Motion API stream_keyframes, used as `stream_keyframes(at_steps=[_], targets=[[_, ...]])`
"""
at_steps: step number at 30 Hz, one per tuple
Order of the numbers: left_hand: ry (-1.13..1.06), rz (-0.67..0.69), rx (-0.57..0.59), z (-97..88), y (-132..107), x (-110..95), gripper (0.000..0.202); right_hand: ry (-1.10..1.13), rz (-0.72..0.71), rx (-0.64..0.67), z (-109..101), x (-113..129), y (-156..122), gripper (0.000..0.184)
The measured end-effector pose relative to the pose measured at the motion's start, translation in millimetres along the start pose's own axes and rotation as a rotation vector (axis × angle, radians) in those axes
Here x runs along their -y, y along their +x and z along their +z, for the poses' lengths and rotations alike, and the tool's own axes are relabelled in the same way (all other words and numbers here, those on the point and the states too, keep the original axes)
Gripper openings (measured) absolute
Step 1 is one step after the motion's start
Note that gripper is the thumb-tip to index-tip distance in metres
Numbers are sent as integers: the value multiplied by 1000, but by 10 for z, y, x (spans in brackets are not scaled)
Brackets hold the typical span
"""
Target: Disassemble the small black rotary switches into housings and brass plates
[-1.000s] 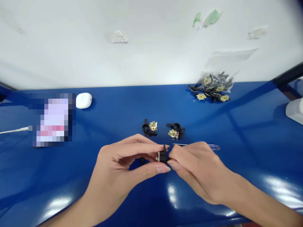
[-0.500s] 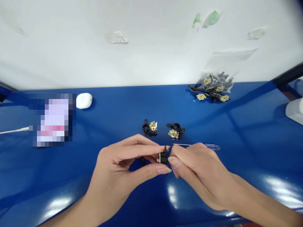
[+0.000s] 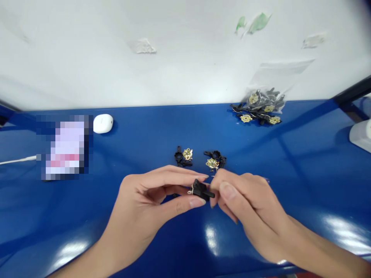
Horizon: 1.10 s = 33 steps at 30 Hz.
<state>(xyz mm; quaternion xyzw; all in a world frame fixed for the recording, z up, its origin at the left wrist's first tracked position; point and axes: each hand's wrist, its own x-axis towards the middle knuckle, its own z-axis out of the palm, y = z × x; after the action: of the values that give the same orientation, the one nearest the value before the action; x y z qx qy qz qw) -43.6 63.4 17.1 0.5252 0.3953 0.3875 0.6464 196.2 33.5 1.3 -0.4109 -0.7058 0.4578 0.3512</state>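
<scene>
My left hand (image 3: pixel 145 204) pinches a small black plastic part (image 3: pixel 199 190) between thumb and forefinger, with a bit of brass showing at its left end. The fingertips of my right hand (image 3: pixel 246 204) close on that part's black prong. Just beyond my hands lie a black plastic housing (image 3: pixel 179 156) with a brass disc (image 3: pixel 188 154) beside it, and a second black housing (image 3: pixel 216 155) with a brass disc (image 3: pixel 212 163) at its edge. My right hand covers nearly all of a thin screwdriver, and only its clear handle tip (image 3: pixel 266 180) shows.
A clear plastic bag (image 3: pixel 262 108) of black and brass parts lies at the back right of the blue table (image 3: pixel 290 162). A white rounded object (image 3: pixel 102 123) and a pixelated flat item (image 3: pixel 65 148) are at the back left. A white wall (image 3: pixel 185 58) rises behind.
The black part has turned from upright to lying sideways in my left hand. My right hand has shifted upward and now covers the screwdriver shaft.
</scene>
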Motion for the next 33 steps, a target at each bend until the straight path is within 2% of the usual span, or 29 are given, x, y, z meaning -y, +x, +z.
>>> stream_keyframes(at_steps=[6, 10, 14, 17, 21, 27, 33], targets=[[-193, -113, 43, -27, 27, 59, 31, -282, -179, -179, -1, 55, 53, 17], [-198, -136, 39, -45, 39, 84, 27, -323, -261, -219, 42, 45, 80, 5], [-225, -166, 57, -43, 43, 87, 26, -388, -297, -296, 88, 26, 101, 11], [-248, -174, 79, -29, 55, 87, 25, -438, -321, -308, 88, 42, 99, 4], [-295, -224, 96, -19, 74, 89, 25, -413, -344, -306, 58, 71, 70, 6], [-292, -273, 112, -14, 84, 53, 22, -329, -311, -243, 24, 76, 56, 7], [-306, -274, 116, -14, 95, 32, 23, -266, -269, -235, 22, 65, 90, 2]])
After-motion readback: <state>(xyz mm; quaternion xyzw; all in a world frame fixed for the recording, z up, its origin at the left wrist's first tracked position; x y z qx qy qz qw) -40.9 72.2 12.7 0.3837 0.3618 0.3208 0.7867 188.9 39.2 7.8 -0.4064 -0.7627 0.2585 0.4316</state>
